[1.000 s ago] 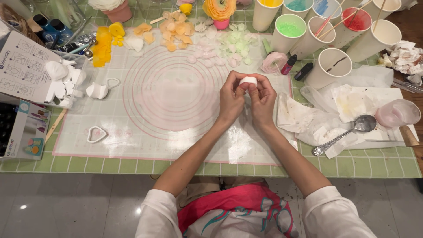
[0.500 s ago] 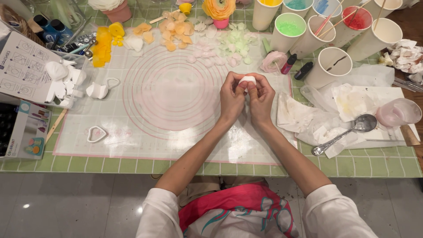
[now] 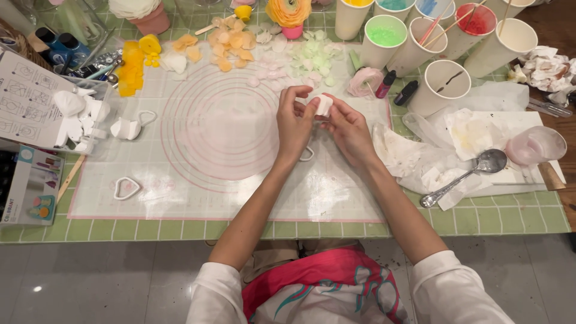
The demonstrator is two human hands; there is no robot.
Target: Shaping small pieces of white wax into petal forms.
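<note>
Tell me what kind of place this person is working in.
Probably a home craft table for making clay or sugar flowers: a silicone work mat with petals laid out, paper cups of colour, and both hands shaping a white lump.

White lump (image 3: 324, 105) half behind fingers (image 3: 305, 114)

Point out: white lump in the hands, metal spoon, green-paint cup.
white lump (image 3: 324, 105), head view, its exposed top face
metal spoon (image 3: 489, 161), head view, its bowl
green-paint cup (image 3: 385, 36), head view, the green paint surface

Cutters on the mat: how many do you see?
3 cutters: one near the mat's lower left corner, one by the white pieces at left, one half under the left hand, which holds a white lump. Others may be hidden.
</note>
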